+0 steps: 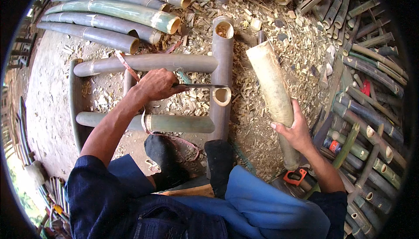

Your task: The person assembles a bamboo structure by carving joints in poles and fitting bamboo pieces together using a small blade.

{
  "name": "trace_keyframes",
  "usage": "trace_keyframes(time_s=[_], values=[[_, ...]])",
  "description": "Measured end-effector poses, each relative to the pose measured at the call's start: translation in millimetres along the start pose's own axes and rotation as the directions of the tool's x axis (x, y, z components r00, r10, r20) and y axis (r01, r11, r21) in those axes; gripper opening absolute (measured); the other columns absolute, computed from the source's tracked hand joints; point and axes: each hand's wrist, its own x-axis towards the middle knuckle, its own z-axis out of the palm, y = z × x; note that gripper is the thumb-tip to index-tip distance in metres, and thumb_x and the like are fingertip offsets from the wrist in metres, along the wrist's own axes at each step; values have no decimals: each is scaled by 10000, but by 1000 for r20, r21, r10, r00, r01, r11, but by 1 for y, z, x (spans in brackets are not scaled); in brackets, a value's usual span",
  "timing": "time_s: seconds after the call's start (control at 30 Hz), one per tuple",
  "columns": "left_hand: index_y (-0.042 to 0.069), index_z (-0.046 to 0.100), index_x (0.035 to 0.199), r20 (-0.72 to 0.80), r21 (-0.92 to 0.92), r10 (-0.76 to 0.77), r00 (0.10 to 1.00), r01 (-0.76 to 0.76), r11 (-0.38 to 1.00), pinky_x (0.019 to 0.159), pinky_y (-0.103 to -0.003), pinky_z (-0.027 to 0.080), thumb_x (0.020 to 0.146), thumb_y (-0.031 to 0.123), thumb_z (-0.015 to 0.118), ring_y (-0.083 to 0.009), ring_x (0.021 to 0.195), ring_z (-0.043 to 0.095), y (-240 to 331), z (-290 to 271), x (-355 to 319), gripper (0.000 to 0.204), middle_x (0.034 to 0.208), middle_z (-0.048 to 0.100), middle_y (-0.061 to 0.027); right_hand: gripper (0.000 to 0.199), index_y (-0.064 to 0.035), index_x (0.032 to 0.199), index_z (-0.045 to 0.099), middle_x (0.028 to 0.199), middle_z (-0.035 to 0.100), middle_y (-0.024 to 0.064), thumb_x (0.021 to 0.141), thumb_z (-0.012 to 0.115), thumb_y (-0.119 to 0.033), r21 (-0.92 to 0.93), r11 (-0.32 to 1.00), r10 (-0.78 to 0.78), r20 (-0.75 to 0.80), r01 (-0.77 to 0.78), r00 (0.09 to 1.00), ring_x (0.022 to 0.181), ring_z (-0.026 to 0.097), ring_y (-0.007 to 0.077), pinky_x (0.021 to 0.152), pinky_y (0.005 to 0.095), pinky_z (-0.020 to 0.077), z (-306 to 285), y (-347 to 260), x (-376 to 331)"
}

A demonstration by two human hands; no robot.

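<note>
My left hand is closed around the handle of a chisel, its dark metal blade pointing right. The blade's end lies over a thick bamboo post, just above a pale-rimmed hole cut in it. My right hand grips a thick pale wooden club, slanted with its broad end away from me, apart from the post. Two bamboo rails run from the post to another bamboo post at the left. A pink measuring tape drapes over the rails.
Wood chips litter the ground. Cut bamboo poles lie at the far left; more bamboo pieces pile up at the right. An orange-handled saw lies near my right forearm. My dark-covered feet are by the frame's near side.
</note>
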Motion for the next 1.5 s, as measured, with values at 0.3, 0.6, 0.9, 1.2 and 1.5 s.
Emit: trace_keyframes(time_s=[0.3, 0.6, 0.9, 1.2, 1.5], values=[[86, 800, 883, -80, 72, -48, 996, 54, 996, 705, -509, 561, 931, 550, 680, -384, 728, 712, -10, 15, -2, 482, 744, 712, -185, 775, 15, 1387, 441, 1143, 678, 288, 794, 818, -310, -384, 923, 114, 295, 8, 949, 1036, 711, 388, 937, 476, 566, 24, -36, 10], [18, 767, 889, 27, 10, -78, 997, 77, 997, 769, -516, 572, 917, 609, 663, -404, 817, 726, -7, 5, 5, 601, 805, 726, -216, 853, 59, 1505, 401, 1293, 646, 283, 819, 809, -239, -263, 957, 195, 283, -120, 939, 1105, 693, 330, 988, 440, 542, 31, -58, 15], [5, 750, 883, 99, 13, -77, 992, 76, 997, 791, -511, 584, 923, 633, 641, -397, 841, 736, -7, -2, 10, 639, 847, 739, -212, 941, 24, 1528, 388, 1292, 650, 290, 780, 829, -340, -234, 972, 65, 140, -31, 988, 1120, 689, 376, 1024, 453, 535, 39, -49, 11], [96, 674, 968, -302, 51, 133, 944, -123, 991, 749, -477, 554, 805, 396, 792, -332, 859, 702, 22, 38, -55, 362, 886, 659, -124, 962, 37, 1516, 401, 1368, 603, 268, 732, 849, -293, -210, 978, 39, 201, 4, 979, 1259, 615, 334, 1101, 418, 460, 9, -28, 30], [49, 644, 989, -39, 104, -55, 998, 59, 993, 691, -493, 573, 911, 163, 641, -371, 811, 731, 26, 48, -56, 139, 927, 695, -173, 867, -47, 1464, 480, 1206, 667, 210, 741, 889, -295, -314, 887, -239, 315, 338, 919, 1111, 681, 329, 968, 437, 545, 18, -44, 43]])
